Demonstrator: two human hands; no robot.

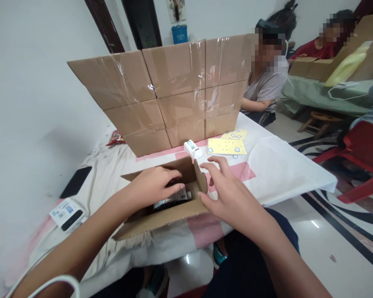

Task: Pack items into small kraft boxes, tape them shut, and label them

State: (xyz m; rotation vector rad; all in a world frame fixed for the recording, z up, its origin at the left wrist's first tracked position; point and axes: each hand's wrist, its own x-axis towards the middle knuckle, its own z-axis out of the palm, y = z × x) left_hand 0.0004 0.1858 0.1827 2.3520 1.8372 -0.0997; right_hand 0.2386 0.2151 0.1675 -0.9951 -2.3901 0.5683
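A small open cardboard box sits near the front edge of the cloth-covered table. Inside it lies a pale tube with dark print and a white cap, partly hidden by my left hand. My left hand reaches over the box's rim, thumb and fingers apart above the tube; whether it touches the tube is unclear. At the box's right end, my right hand is held with fingers spread and curved around the end flap. Nothing shows between its fingers.
A tall wall of taped cardboard boxes stands behind. Near it are a small white device, a yellow card and a red packet. A dark phone and white box lie left. People sit beyond, right.
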